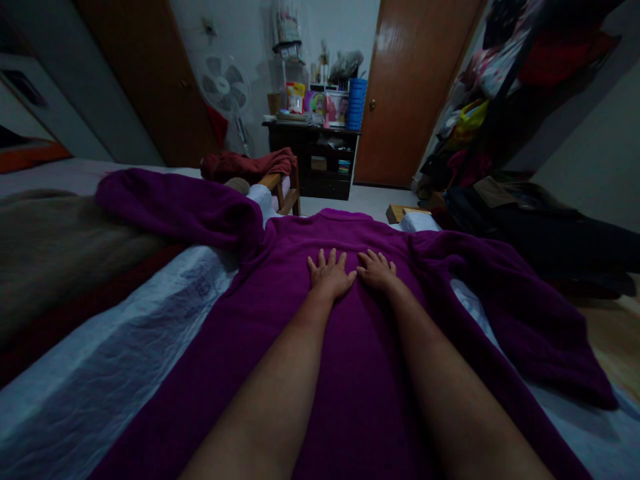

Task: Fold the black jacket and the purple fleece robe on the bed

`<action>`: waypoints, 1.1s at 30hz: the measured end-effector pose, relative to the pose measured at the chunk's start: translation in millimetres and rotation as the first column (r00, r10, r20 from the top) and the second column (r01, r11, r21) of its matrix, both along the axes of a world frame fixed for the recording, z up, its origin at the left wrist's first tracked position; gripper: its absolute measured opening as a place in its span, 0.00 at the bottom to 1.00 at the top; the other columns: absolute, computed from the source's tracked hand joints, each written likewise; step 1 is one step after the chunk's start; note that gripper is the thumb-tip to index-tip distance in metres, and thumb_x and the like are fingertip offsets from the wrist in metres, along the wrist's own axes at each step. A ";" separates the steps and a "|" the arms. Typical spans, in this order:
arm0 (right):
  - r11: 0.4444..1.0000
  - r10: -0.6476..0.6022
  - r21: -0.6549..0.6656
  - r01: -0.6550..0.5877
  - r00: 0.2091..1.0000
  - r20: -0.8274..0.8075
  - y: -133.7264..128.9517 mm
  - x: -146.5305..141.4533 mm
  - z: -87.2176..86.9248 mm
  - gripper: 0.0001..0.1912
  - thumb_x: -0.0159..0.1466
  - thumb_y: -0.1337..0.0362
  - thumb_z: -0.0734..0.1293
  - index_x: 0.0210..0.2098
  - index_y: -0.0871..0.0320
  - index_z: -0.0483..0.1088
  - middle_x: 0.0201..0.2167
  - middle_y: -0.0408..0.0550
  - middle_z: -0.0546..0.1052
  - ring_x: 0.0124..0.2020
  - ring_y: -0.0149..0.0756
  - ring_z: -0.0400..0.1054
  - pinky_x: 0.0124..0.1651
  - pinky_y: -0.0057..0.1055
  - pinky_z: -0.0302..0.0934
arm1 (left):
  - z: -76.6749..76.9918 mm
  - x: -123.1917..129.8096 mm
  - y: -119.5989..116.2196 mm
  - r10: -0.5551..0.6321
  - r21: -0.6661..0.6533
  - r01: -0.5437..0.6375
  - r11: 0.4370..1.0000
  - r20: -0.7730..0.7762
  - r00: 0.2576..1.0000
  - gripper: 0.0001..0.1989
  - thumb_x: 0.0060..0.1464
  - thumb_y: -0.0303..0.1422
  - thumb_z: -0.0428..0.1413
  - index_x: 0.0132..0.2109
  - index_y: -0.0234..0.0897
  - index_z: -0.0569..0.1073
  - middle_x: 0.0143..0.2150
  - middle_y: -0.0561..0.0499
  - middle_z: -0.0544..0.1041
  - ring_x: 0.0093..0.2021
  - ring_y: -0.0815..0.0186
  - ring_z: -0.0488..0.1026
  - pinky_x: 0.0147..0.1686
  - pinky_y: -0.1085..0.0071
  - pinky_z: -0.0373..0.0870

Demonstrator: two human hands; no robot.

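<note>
A long-sleeved purple garment (360, 373) lies spread out in front of me on a light blue cover (115, 347). Its collar is at the far edge. One sleeve stretches out to the left and the other drapes down to the right. My left hand (330, 275) rests flat on its upper middle, fingers spread. Beside it, my right hand (377, 271) also lies palm down on the fabric with fingers apart. The two thumbs are close together, and neither hand grips anything.
Brown fabric (65, 260) lies at the left, partly under the sleeve. A red cloth (250, 163) hangs over a wooden frame beyond. Farther back stand a fan (223, 83), a dark cabinet (320, 180) and a wooden door (410, 93). Dark folded clothes (545, 227) are piled at the right.
</note>
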State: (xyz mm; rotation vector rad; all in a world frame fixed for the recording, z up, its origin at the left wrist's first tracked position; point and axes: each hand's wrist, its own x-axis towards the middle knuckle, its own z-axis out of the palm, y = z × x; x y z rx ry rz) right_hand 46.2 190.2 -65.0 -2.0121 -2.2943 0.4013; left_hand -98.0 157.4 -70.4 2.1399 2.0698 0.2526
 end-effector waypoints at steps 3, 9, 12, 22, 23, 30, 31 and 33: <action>0.993 -0.003 0.117 0.008 0.999 -0.045 13.6 0.1 -2.0 0.22 0.66 0.55 0.57 0.58 0.51 0.63 0.65 0.49 0.61 0.66 0.49 0.49 0.63 0.55 0.45 | -1.0 0.9 -0.6 0.004 0.008 -0.004 1.000 -0.003 1.000 0.35 0.57 0.55 0.41 0.68 0.48 0.54 0.72 0.48 0.49 0.71 0.44 0.39 0.63 0.36 0.36; 0.969 -0.045 0.242 0.056 0.998 -0.053 37.2 1.1 -13.2 0.25 0.67 0.54 0.56 0.60 0.57 0.60 0.65 0.53 0.60 0.67 0.46 0.48 0.65 0.47 0.43 | -1.1 2.3 -1.8 0.008 0.017 -0.008 1.000 0.011 1.000 0.34 0.58 0.54 0.42 0.68 0.48 0.54 0.72 0.48 0.49 0.71 0.44 0.39 0.63 0.35 0.36; 0.973 -0.073 0.218 0.077 0.997 -0.024 48.0 0.5 -14.7 0.29 0.67 0.52 0.55 0.64 0.60 0.56 0.68 0.54 0.55 0.68 0.48 0.45 0.66 0.49 0.40 | -1.0 2.6 -2.0 0.007 0.023 -0.008 1.000 0.020 1.000 0.34 0.58 0.53 0.42 0.68 0.47 0.55 0.72 0.48 0.50 0.70 0.43 0.39 0.63 0.35 0.36; 0.943 0.121 0.328 -0.047 0.971 -0.208 51.9 3.7 -15.4 0.21 0.64 0.62 0.61 0.55 0.56 0.68 0.59 0.50 0.70 0.60 0.41 0.60 0.63 0.41 0.51 | -0.8 7.3 0.3 0.020 0.013 -0.020 1.000 0.025 0.999 0.33 0.58 0.49 0.44 0.68 0.44 0.55 0.72 0.45 0.50 0.70 0.42 0.40 0.62 0.35 0.36; 0.934 0.191 0.346 -0.092 0.945 -0.264 51.9 2.1 -14.9 0.20 0.63 0.65 0.60 0.53 0.57 0.70 0.55 0.49 0.73 0.57 0.37 0.64 0.61 0.35 0.54 | -1.1 7.7 0.6 0.025 0.016 -0.026 1.000 0.028 0.999 0.34 0.58 0.49 0.45 0.68 0.43 0.54 0.72 0.45 0.50 0.70 0.42 0.40 0.63 0.36 0.36; 0.915 0.367 0.298 -0.274 0.872 -0.325 57.0 -13.2 -13.4 0.20 0.62 0.71 0.58 0.49 0.56 0.74 0.51 0.45 0.76 0.52 0.33 0.69 0.57 0.28 0.58 | -4.7 7.7 2.4 0.046 0.034 -0.048 0.998 0.054 0.997 0.36 0.57 0.48 0.46 0.69 0.40 0.52 0.72 0.45 0.50 0.71 0.46 0.40 0.64 0.38 0.37; 0.917 0.356 0.290 -0.274 0.890 -0.285 57.8 -13.6 -13.1 0.20 0.62 0.71 0.59 0.50 0.55 0.73 0.53 0.45 0.75 0.53 0.33 0.68 0.58 0.29 0.57 | -5.0 7.4 2.5 0.045 0.033 -0.046 0.998 0.052 0.998 0.35 0.57 0.48 0.46 0.68 0.40 0.53 0.72 0.45 0.50 0.71 0.45 0.40 0.64 0.38 0.37; 0.927 0.313 0.276 -0.253 0.929 -0.199 59.0 -12.2 -12.2 0.20 0.63 0.68 0.61 0.54 0.55 0.70 0.56 0.46 0.73 0.56 0.35 0.65 0.60 0.32 0.55 | -5.1 7.1 2.6 0.039 0.037 -0.041 0.998 0.046 0.998 0.34 0.57 0.49 0.45 0.68 0.42 0.55 0.71 0.45 0.51 0.70 0.45 0.41 0.64 0.38 0.37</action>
